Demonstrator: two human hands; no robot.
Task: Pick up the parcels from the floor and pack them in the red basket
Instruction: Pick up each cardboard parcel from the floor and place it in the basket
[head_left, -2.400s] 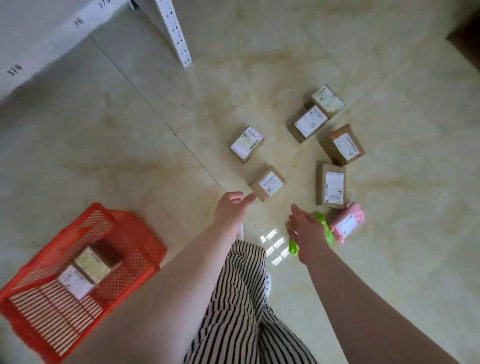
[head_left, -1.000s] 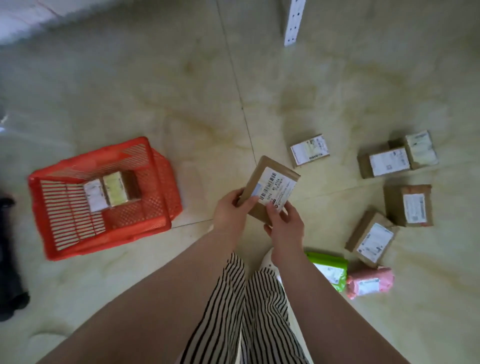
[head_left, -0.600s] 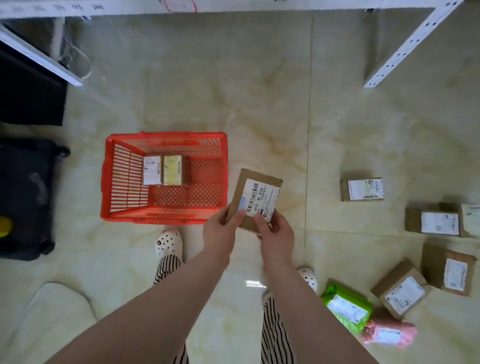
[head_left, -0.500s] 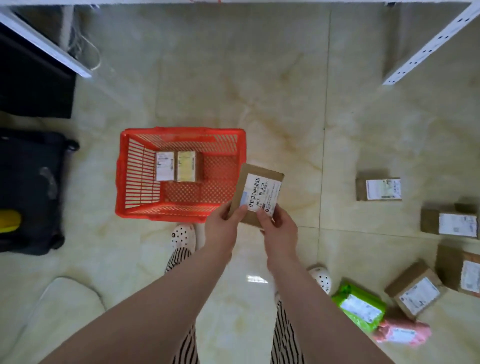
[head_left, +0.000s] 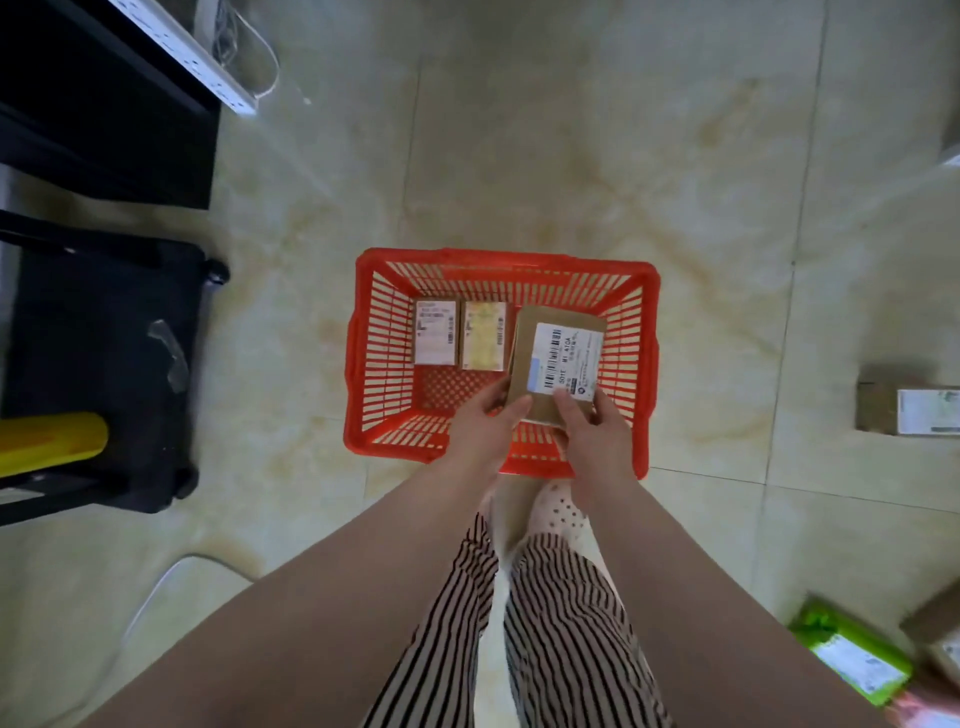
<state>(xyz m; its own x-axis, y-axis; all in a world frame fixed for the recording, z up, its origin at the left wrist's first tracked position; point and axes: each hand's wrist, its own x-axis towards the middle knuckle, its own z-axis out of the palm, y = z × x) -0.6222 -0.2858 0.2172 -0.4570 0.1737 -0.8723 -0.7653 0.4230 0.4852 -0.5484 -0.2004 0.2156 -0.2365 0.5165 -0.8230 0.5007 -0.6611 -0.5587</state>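
With both hands pinching only its near edge, the cardboard parcel (head_left: 556, 364) hangs over the red basket (head_left: 363, 364), left hand (head_left: 485, 421) and right hand (head_left: 592, 431) gripping it. Risks: shallow grip lets it tip on release, landing on the two parcels (head_left: 460, 340) already inside, or clipping the rim.
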